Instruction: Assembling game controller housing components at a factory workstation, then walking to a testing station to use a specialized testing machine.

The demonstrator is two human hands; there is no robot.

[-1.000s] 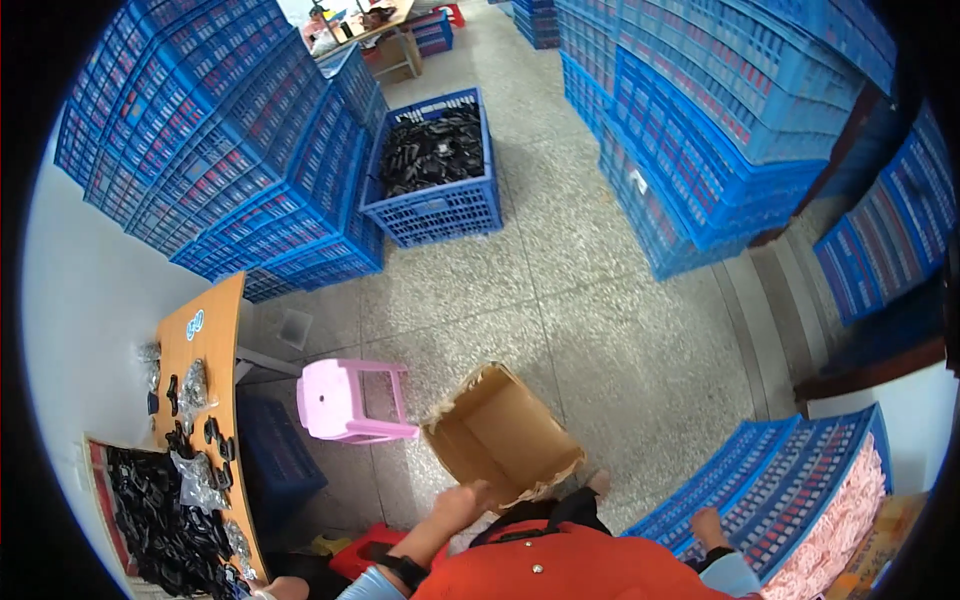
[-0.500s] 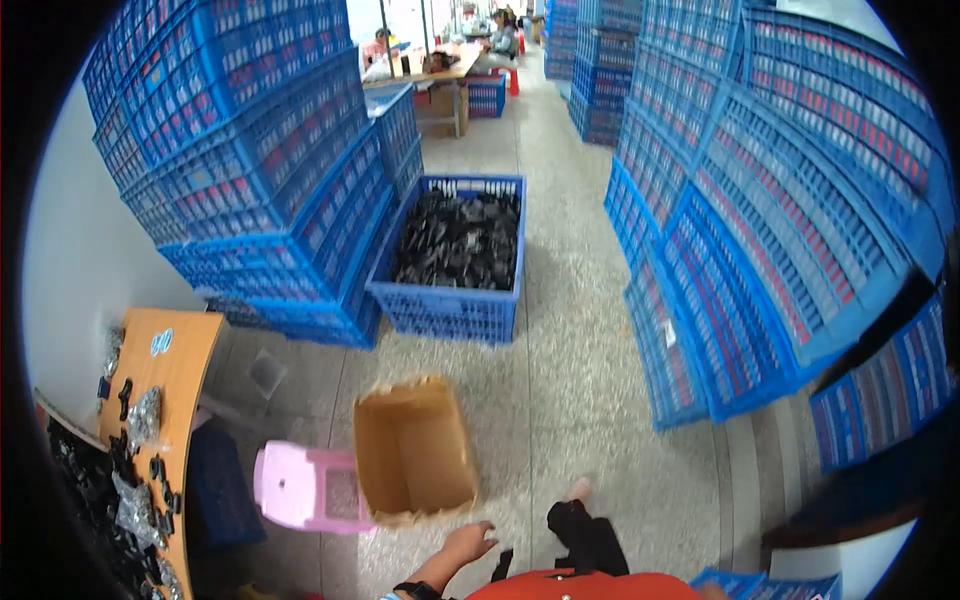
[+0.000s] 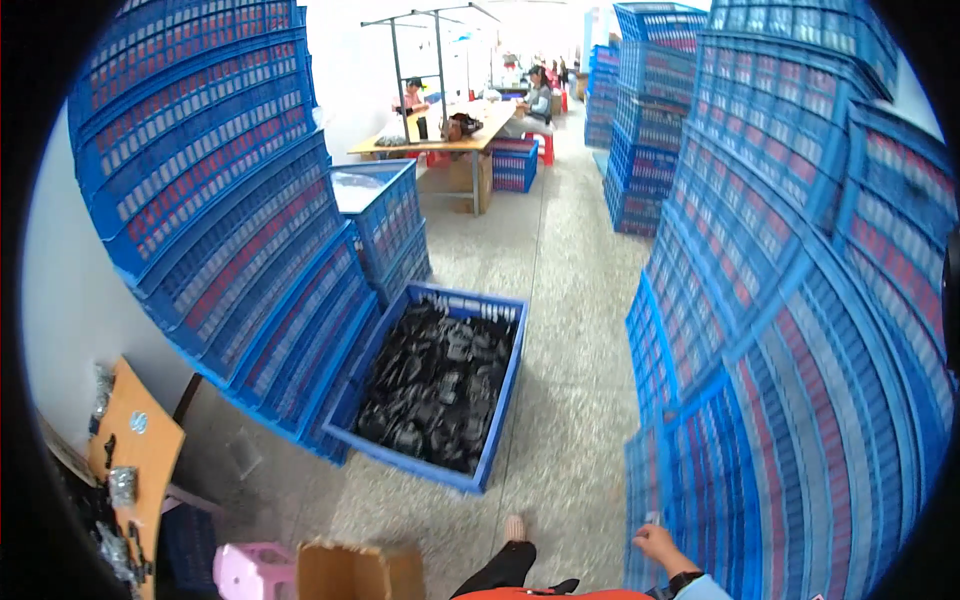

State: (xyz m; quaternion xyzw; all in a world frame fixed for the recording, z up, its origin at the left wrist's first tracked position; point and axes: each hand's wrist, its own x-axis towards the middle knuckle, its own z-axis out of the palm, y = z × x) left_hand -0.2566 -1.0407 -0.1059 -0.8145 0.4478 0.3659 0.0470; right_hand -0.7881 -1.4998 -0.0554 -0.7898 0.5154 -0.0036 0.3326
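Observation:
My right hand (image 3: pixel 655 543) hangs low at the right, wrist banded in black, fingers loosely curled and a little apart, with nothing seen in them. Right by it stands the stack of blue plastic crates (image 3: pixel 700 470); whether the fingers touch its side is unclear. A small white label (image 3: pixel 652 518) on a crate shows just above the fingers. My left hand is out of the picture. On the floor ahead sits an open blue crate (image 3: pixel 475 480) filled with black plastic parts (image 3: pixel 440 380), apart from my hand.
Tall blue crate stacks (image 3: pixel 230 200) line the left wall. A cardboard box (image 3: pixel 360 572) and a pink stool (image 3: pixel 250 572) stand at lower left, near a wooden table (image 3: pixel 150 440) with small bags and black parts. Farther off, people sit at a work table (image 3: pixel 470 140).
The view has moved forward and tilted up, so the box, stool and filled crate sit lower. My left hand has left the picture; my right hand has come in beside the right-hand crates.

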